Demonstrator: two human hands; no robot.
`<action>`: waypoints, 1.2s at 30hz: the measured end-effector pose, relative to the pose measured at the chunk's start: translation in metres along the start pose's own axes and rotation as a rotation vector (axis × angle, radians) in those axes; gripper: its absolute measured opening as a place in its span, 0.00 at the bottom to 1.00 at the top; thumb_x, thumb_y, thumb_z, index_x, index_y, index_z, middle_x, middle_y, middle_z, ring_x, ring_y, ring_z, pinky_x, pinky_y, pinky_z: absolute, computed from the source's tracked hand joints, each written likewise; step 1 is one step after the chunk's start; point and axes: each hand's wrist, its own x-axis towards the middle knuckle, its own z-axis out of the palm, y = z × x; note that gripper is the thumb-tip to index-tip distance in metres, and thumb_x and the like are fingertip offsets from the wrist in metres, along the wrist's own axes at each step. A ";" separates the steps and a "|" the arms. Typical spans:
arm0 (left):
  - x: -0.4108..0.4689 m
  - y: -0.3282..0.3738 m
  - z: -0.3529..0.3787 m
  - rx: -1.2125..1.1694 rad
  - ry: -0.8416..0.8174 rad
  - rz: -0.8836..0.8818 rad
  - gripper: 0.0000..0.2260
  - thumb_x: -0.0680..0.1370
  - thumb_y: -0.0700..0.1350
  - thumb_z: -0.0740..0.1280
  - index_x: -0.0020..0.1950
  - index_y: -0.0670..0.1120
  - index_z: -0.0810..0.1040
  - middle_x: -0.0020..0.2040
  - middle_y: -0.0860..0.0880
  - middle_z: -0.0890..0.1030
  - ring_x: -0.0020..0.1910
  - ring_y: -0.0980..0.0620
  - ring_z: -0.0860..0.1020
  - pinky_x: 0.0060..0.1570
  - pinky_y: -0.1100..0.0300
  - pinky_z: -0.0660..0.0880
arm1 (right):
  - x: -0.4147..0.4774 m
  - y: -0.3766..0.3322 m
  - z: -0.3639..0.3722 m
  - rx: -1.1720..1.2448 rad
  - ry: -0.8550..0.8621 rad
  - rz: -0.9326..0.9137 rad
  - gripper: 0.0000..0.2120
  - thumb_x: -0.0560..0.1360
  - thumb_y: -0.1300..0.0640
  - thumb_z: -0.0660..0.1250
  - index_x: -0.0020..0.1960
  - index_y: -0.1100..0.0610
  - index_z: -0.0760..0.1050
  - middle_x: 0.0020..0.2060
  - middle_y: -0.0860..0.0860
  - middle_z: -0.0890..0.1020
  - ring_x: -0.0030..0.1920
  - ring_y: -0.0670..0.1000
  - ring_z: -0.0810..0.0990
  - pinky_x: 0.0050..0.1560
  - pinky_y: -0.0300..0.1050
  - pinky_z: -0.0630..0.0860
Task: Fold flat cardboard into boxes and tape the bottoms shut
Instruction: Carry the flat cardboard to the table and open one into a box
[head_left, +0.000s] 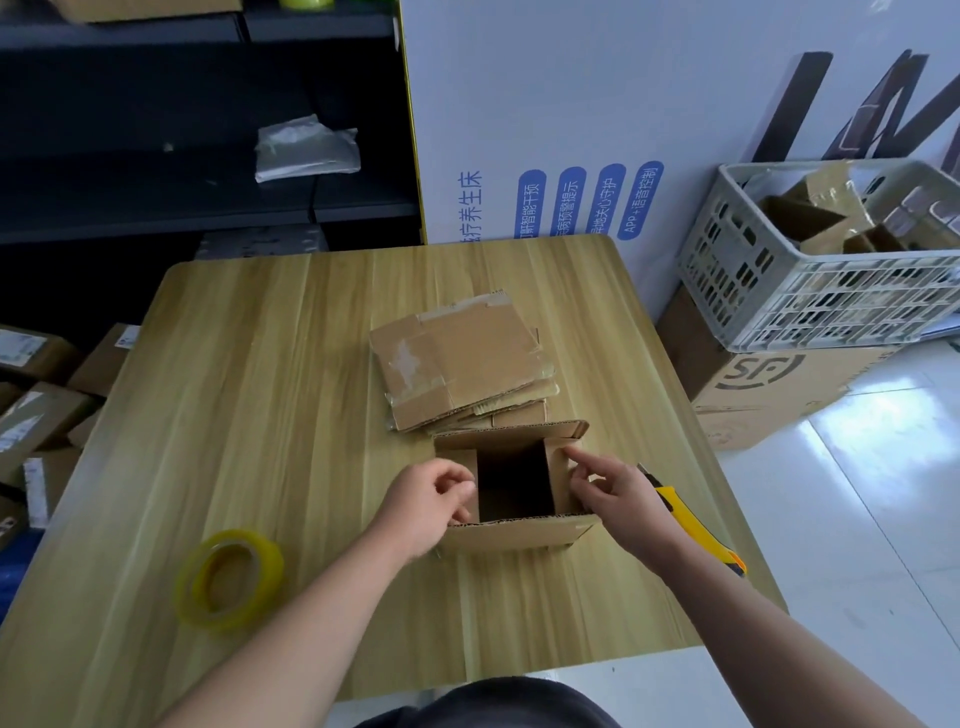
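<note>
A small brown cardboard box (514, 535) stands on the wooden table (249, 395), its upper end open and dark inside. My left hand (431, 501) rests on the box's left flap with fingers curled. My right hand (613, 491) touches the right flap, index finger stretched toward the far corner. Just behind the box lies a stack of flat cardboard (462, 358) with old tape on it. A roll of clear yellowish tape (228, 577) lies at the front left. A yellow utility knife (691, 519) lies to the right, partly hidden under my right forearm.
A grey plastic crate (810, 280) holding cardboard boxes sits on a big carton (769, 384) on the floor at right. Dark shelving (208, 156) stands behind the table at left, with parcels (41, 395) stacked on the floor below. A white printed panel (571, 130) backs the table.
</note>
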 end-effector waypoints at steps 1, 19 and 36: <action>0.001 -0.003 -0.001 -0.055 0.011 -0.001 0.06 0.79 0.40 0.65 0.52 0.48 0.79 0.45 0.48 0.83 0.37 0.55 0.82 0.35 0.66 0.75 | 0.000 0.001 0.000 0.024 0.006 0.007 0.17 0.82 0.56 0.59 0.70 0.46 0.71 0.59 0.45 0.75 0.58 0.47 0.75 0.59 0.43 0.73; -0.002 -0.014 -0.012 0.008 0.145 0.039 0.12 0.71 0.47 0.76 0.51 0.49 0.79 0.44 0.52 0.81 0.42 0.54 0.79 0.41 0.70 0.75 | 0.016 0.006 -0.016 0.170 0.202 -0.002 0.15 0.82 0.53 0.57 0.67 0.52 0.72 0.50 0.50 0.79 0.45 0.49 0.78 0.46 0.43 0.76; 0.009 -0.036 0.002 0.110 0.145 0.250 0.09 0.75 0.44 0.72 0.50 0.54 0.74 0.67 0.54 0.69 0.68 0.57 0.67 0.65 0.60 0.64 | 0.014 0.019 -0.013 -0.369 -0.142 -0.245 0.32 0.71 0.47 0.73 0.73 0.49 0.67 0.75 0.38 0.59 0.75 0.42 0.58 0.75 0.45 0.59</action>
